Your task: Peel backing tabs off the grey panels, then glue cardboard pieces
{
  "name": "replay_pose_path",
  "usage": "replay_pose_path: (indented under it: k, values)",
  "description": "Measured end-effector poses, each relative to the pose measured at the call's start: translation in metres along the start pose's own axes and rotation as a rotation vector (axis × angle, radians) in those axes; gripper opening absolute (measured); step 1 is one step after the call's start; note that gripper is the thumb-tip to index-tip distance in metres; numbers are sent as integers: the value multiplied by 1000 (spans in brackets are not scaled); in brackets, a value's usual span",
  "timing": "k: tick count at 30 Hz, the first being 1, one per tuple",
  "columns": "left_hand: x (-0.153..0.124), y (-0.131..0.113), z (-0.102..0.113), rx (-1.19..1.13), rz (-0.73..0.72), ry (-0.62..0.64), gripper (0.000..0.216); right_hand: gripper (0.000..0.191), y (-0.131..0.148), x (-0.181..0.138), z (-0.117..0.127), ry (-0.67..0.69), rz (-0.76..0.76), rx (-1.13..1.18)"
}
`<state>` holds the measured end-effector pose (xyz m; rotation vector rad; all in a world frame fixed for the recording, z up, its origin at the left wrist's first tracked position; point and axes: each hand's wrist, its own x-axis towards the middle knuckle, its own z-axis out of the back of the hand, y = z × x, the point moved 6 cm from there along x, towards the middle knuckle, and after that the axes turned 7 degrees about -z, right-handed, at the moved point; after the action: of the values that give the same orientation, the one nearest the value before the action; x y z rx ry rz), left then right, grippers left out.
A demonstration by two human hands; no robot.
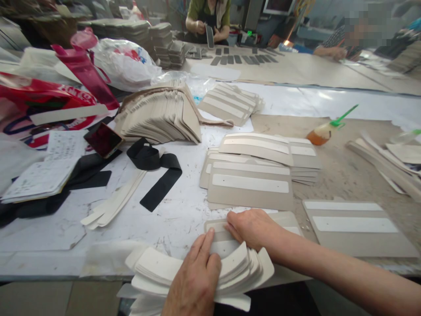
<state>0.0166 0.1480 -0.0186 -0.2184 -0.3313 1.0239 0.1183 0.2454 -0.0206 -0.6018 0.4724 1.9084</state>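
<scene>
White strips bend under your left hand by the table's near edge; a loose hold could spill them. Your right hand curls on grey card. You can't tell if either grips.

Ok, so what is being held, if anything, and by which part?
The left hand holds a bundle of white strips by its middle; the underside is hidden. The right hand touches the beige panel; gripping cannot be told.

White lettering on the red bag and the notebook's handwriting are illegible.
</scene>
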Motion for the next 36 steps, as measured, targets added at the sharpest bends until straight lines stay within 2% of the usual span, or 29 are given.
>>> replay_pose_path:
  k: [8,14,20,23,26,29,36]
  values:
    - [-4,3,-6,-31,13,3,30,33,0,4,-7,-20,6,1]
    - [0,2,-4,36,-37,31,29,33,1,3,0,-6,-39,18]
    - [5,-2,-3,214,-184,2,35,30,-38,-22,5,-85,-178,58]
    - [7,-7,-1,304,-273,-42,33,28,-57,-32,1,-108,-200,86]
    - [9,-11,0,362,-336,-50,34,27,-62,-34,-2,-114,-186,102]
    - [7,-11,-2,354,-333,-43,33,27,-60,-33,-2,-120,-170,117]
    - [-1,-2,-11,241,-216,-70,28,25,-59,-30,-1,-114,-153,123]
